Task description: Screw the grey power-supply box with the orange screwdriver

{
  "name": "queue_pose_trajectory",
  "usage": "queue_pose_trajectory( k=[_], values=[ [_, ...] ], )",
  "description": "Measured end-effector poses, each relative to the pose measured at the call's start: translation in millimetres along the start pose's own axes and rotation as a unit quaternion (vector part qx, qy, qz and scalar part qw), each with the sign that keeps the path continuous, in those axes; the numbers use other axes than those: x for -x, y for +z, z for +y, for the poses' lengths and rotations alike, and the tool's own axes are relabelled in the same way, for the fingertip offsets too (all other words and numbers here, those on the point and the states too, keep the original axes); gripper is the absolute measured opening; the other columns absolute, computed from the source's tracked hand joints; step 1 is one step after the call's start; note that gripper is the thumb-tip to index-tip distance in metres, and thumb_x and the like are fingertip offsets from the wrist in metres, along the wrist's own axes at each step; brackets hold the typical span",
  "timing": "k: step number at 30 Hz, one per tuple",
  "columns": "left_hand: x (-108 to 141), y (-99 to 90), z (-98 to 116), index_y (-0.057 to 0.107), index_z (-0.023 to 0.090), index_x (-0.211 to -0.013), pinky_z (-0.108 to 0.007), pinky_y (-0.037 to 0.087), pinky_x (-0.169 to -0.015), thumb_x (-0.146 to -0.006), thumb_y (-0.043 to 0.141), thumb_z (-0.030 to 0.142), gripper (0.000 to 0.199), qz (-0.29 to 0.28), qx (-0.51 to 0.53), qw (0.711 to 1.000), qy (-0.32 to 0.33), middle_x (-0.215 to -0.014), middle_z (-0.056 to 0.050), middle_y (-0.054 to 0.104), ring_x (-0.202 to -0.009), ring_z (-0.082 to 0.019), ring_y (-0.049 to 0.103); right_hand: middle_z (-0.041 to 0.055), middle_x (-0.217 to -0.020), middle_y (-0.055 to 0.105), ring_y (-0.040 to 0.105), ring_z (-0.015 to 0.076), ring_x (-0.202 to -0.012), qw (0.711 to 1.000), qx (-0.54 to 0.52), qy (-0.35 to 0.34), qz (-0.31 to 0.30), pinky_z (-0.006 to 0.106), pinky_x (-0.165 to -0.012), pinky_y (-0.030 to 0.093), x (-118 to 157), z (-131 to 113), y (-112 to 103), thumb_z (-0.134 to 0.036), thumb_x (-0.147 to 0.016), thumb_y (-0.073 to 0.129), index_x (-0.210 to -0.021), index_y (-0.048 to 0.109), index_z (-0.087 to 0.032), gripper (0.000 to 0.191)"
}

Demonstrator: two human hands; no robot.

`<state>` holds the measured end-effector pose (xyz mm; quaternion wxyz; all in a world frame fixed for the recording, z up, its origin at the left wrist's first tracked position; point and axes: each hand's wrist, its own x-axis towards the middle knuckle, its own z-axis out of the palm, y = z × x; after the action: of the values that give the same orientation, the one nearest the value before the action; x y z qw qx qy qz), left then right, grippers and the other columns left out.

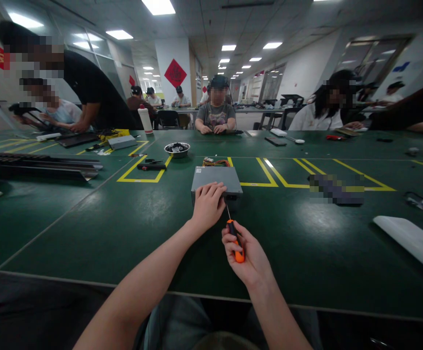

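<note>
A grey metal computer power supply (215, 175) sits on the green table in front of me, with a bundle of coloured wires (216, 162) behind it. My left hand (208, 204) lies over its near left part, fingers stretched across the top. Held in the closed fingers of my right hand (251, 250) is an orange and black screwdriver (238, 253). Its thin shaft points up and away at the near face of the power supply, below the dark socket (231, 198). Whether the tip touches the metal, I cannot tell.
Farther back stand a metal bowl (177, 154) of small dark parts and a white bottle (146, 120). A black tool (151, 166) lies left of the power supply. Long metal rails (51, 165) lie left, a white casing (412, 243) right. People sit across the table.
</note>
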<state>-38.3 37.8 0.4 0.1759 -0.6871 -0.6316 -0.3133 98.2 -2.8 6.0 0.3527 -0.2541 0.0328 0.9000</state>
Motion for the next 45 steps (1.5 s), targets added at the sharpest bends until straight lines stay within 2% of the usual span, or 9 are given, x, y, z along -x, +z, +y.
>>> queue_pose_trajectory(
  k=[3,8,17,21,24,29,33,41,45],
  values=[
    [-0.2,0.2,-0.3,0.051,0.024,-0.109,-0.037,0.030,-0.095,-0.083,0.046,0.018,0.028,-0.002,-0.001,1.000,0.001,-0.122,0.000,0.055,-0.115,-0.019,0.043,0.0008,-0.074,0.049,0.046,0.0008,-0.047,1.000,-0.016,0.009,0.008,0.006,-0.032,0.036,-1.0,-0.9,-2.0,-0.013,-0.087,0.041,-0.088,0.050,-0.011,0.009],
    [-0.7,-0.7,-0.1,0.051,0.024,-0.109,-0.037,0.030,-0.094,-0.083,0.045,0.018,0.027,-0.003,0.000,1.000,0.000,-0.122,0.000,0.055,-0.115,-0.019,0.043,0.0017,-0.074,0.052,0.050,0.0016,-0.049,0.999,-0.018,0.037,0.001,0.007,-0.035,0.041,-3.0,-0.3,-5.3,-0.020,-0.089,0.041,-0.095,0.051,-0.009,0.016],
    [-0.6,0.6,-0.4,0.051,0.024,-0.109,-0.037,0.030,-0.094,-0.084,0.045,0.018,0.026,-0.005,-0.002,1.000,0.000,-0.122,-0.001,0.055,-0.116,-0.018,0.043,-0.0005,-0.069,0.046,0.040,0.0006,-0.042,0.999,-0.020,0.037,-0.032,0.008,-0.028,0.030,-0.4,-1.3,1.1,-0.020,-0.089,0.039,-0.090,0.050,-0.009,0.016],
    [-0.7,0.5,-0.2,0.051,0.024,-0.109,-0.037,0.030,-0.094,-0.084,0.045,0.018,0.026,-0.002,0.001,1.000,0.003,-0.122,0.000,0.055,-0.115,-0.018,0.043,0.0005,-0.073,0.046,0.042,0.0000,-0.045,1.000,-0.014,0.000,-0.015,0.006,-0.028,0.029,-1.1,-0.3,-0.1,-0.012,-0.087,0.041,-0.086,0.047,-0.011,0.007],
    [-0.8,0.4,0.0,0.051,0.025,-0.109,-0.037,0.030,-0.094,-0.084,0.045,0.017,0.027,-0.002,0.000,1.000,0.001,-0.122,0.000,0.055,-0.116,-0.019,0.043,-0.0005,-0.073,0.045,0.043,-0.0005,-0.045,1.000,-0.026,0.005,-0.010,0.005,-0.029,0.030,-1.0,-0.3,-1.0,-0.012,-0.088,0.041,-0.087,0.047,-0.011,0.006],
    [-1.1,0.5,-0.1,0.051,0.024,-0.109,-0.037,0.030,-0.094,-0.085,0.044,0.018,0.026,-0.007,-0.001,1.000,0.001,-0.122,-0.001,0.055,-0.115,-0.019,0.043,-0.0022,-0.071,0.043,0.041,-0.0011,-0.042,0.995,-0.079,0.052,-0.039,0.006,-0.030,0.034,1.9,-3.4,-0.2,-0.021,-0.091,0.037,-0.090,0.046,-0.011,0.013],
    [-1.1,0.4,-0.1,0.051,0.025,-0.109,-0.037,0.030,-0.094,-0.085,0.045,0.018,0.026,-0.007,-0.002,1.000,-0.002,-0.122,0.000,0.055,-0.115,-0.018,0.043,-0.0030,-0.069,0.042,0.037,-0.0013,-0.038,0.992,-0.086,0.052,-0.073,0.007,-0.029,0.033,1.8,-5.6,-0.4,-0.022,-0.092,0.032,-0.090,0.045,-0.012,0.016],
    [-0.7,-1.2,0.2,0.051,0.024,-0.109,-0.037,0.030,-0.094,-0.085,0.043,0.018,0.026,-0.008,-0.001,1.000,0.006,-0.122,0.000,0.055,-0.115,-0.018,0.043,-0.0014,-0.070,0.045,0.040,-0.0007,-0.040,0.999,-0.033,0.009,-0.023,0.007,-0.026,0.029,-1.7,-3.1,1.4,-0.014,-0.087,0.039,-0.083,0.046,-0.013,0.008],
    [-0.6,-0.7,-0.1,0.051,0.025,-0.109,-0.037,0.030,-0.094,-0.085,0.044,0.018,0.026,-0.005,0.000,1.000,0.003,-0.122,-0.001,0.055,-0.116,-0.018,0.043,-0.0006,-0.071,0.048,0.044,-0.0005,-0.043,0.999,-0.031,0.010,-0.011,0.005,-0.030,0.034,-0.9,-2.3,0.9,-0.015,-0.088,0.041,-0.088,0.048,-0.011,0.008]
  ],
)
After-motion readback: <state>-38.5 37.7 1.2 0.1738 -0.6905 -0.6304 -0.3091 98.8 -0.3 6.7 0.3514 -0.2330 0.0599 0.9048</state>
